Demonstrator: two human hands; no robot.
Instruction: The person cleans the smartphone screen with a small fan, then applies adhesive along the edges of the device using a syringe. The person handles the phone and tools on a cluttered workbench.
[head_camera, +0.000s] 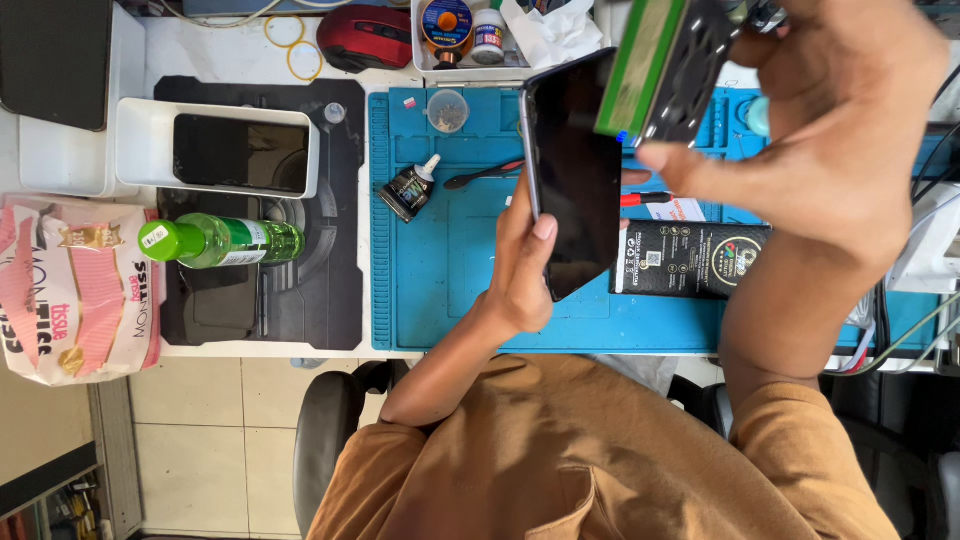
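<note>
Head view: left hand (520, 265) grips smartphone (575, 175) upright, long axis near-to-far above blue mat (440, 270); right hand (830, 140) pinches green-edged fan tool (665, 65) just right of its far end.

- Setting: a phone-repair workbench in a small workshop.
- Blue repair mat (450, 270) with moulded part compartments covers the bench.
- Small glue bottle (409, 188), black pry tool (480, 175) and packaged phone battery (690, 260) lie on it.
- Green liquid bottle (220, 241) and tissue pack (75, 290) sit alongside.
</note>
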